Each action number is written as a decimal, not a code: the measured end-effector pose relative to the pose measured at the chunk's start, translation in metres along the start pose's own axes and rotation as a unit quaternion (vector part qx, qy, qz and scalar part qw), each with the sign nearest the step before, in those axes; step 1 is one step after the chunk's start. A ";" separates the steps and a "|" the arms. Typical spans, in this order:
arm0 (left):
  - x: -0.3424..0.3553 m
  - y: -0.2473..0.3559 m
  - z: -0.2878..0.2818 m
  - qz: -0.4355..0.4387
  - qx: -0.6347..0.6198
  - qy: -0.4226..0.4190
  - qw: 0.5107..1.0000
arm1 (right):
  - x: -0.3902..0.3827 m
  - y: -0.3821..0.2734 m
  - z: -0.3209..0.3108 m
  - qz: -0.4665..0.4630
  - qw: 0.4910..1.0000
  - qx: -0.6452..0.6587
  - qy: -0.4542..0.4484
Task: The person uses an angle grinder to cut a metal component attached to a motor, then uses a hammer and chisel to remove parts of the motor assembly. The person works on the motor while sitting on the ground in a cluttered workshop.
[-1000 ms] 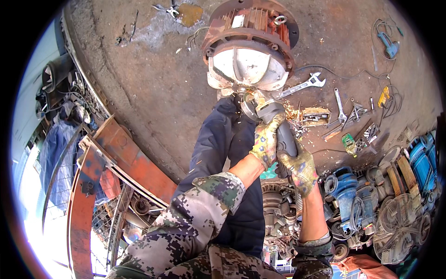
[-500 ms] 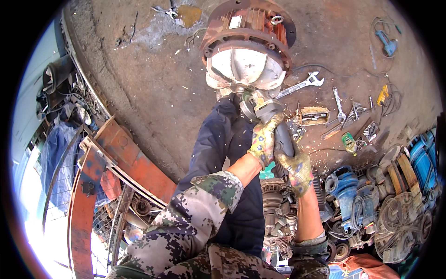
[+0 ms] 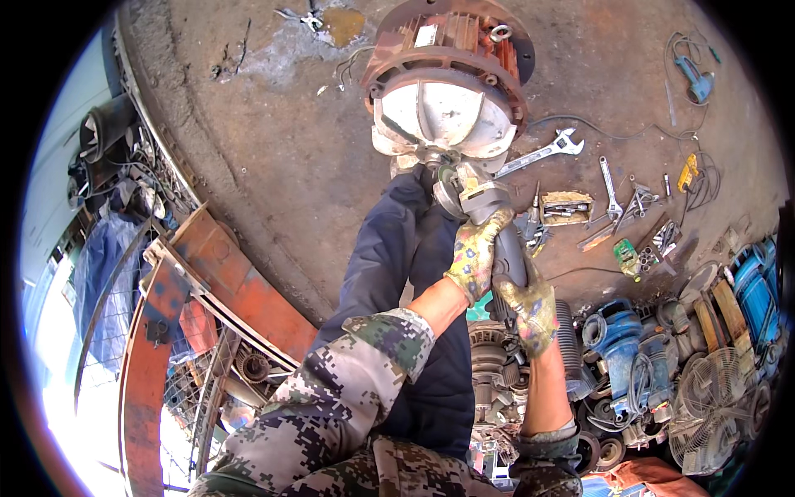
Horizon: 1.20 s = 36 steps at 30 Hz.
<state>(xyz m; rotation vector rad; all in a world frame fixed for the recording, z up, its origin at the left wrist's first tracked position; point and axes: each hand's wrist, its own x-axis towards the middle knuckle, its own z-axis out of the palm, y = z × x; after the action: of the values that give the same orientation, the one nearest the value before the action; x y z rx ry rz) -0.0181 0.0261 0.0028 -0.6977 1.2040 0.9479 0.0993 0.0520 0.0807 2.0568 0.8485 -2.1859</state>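
Observation:
My two hands, in patterned work gloves, hold an angle grinder (image 3: 509,257). Fingers of my left hand (image 3: 476,253) wrap round its front, just behind the gear head. My right hand (image 3: 530,308) grips the rear of its dark body. The grinder's disc (image 3: 448,192) sits by the hub of a whitish, curved-blade impeller (image 3: 447,112); whether they touch I cannot tell. That impeller is mounted on the end of a rusty red electric motor (image 3: 443,58) lying on the floor. My legs, in dark trousers, stretch out towards it.
A large adjustable wrench (image 3: 542,153) lies right of the impeller. Beyond it are a wooden box (image 3: 566,208) of small tools, another wrench (image 3: 610,189) and a yellow corded tool (image 3: 687,172). Blue pumps (image 3: 617,340) crowd the lower right; orange steel beams (image 3: 248,277) stand left.
The whole scene has shifted slightly right and down in view. Bright specks scattered around the grinder earlier are mostly gone. Both hands keep their grip.

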 end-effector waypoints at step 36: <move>0.010 -0.005 -0.004 0.038 -0.015 0.006 0.999 | 0.015 0.018 -0.005 0.001 1.000 0.016 -0.016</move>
<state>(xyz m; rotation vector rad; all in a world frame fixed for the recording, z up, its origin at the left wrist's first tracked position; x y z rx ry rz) -0.0147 0.0224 -0.0079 -0.6858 1.2369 1.0272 0.1083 0.0438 0.0603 2.0304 0.8146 -2.2391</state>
